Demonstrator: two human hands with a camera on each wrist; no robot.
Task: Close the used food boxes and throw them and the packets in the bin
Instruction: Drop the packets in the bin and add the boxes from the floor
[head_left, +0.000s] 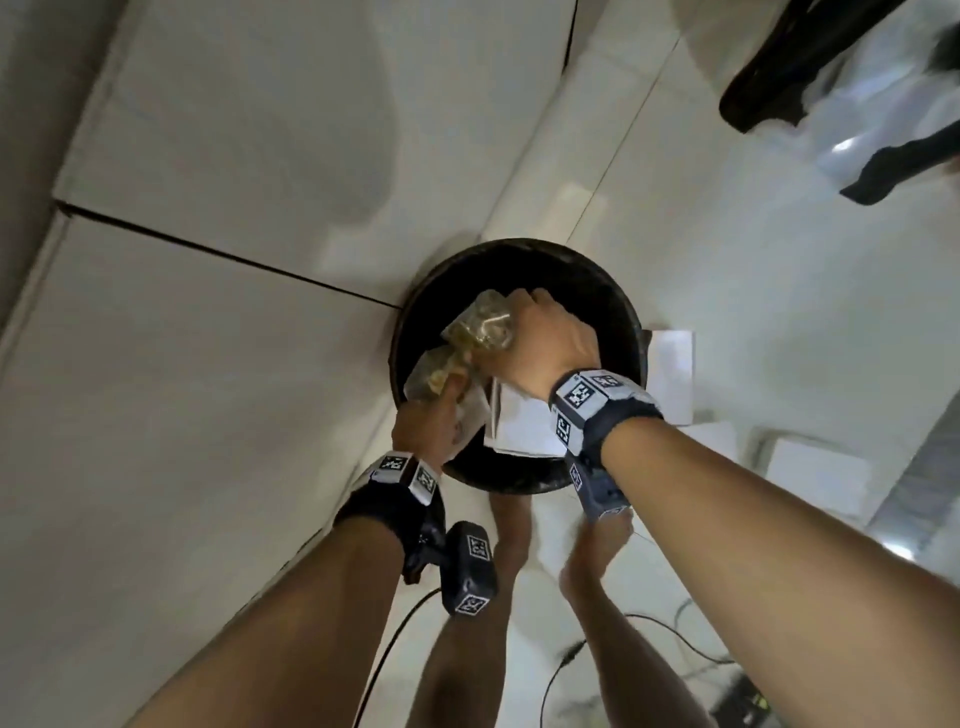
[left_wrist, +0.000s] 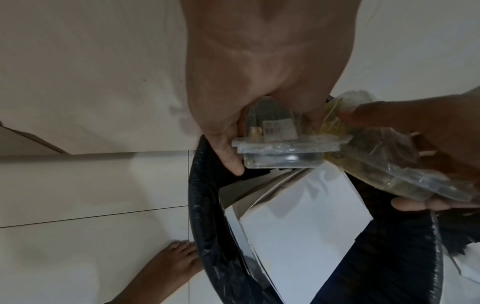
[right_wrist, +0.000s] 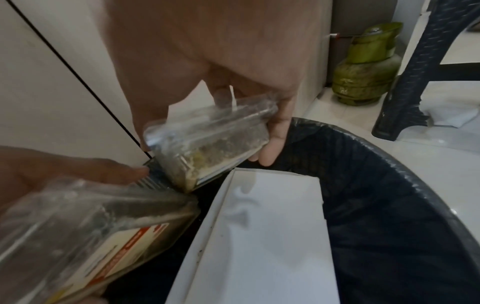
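Black plastic lines the round bin (head_left: 618, 306), which stands on pale floor tiles (head_left: 727, 322); we take the bin as our landmark throughout. Above its mouth we hold two clear plastic food boxes, both with lids down; our left hand (head_left: 423, 423) grips one clear box (head_left: 434, 376) over the bin's near-left rim, thumb on one side wall and fingers curled round the other, as the left wrist view shows at close range (left_wrist: 283, 152); a printed label sits on this box, red and white in the right wrist view (right_wrist: 85, 232). Our right hand (head_left: 553, 340) grips the second clear box (head_left: 483, 325) over the bin's middle, fingers wrapped along its far edge, thumb on the near side (right_wrist: 207, 139); yellowish residue smears its inside. The two boxes are touching, or nearly so, at one corner; we cannot tell which. Inside the bin, leaning against the near wall, a white cardboard box (head_left: 519, 421) stands on edge, its top poking above the rim (left_wrist: 298, 216); it is shut as far as we can see. Beyond the bin, a green gas cylinder (right_wrist: 363, 67) stands beside a dark woven chair leg (right_wrist: 413, 86); our bare feet (head_left: 511, 540) are planted just short of the bin.
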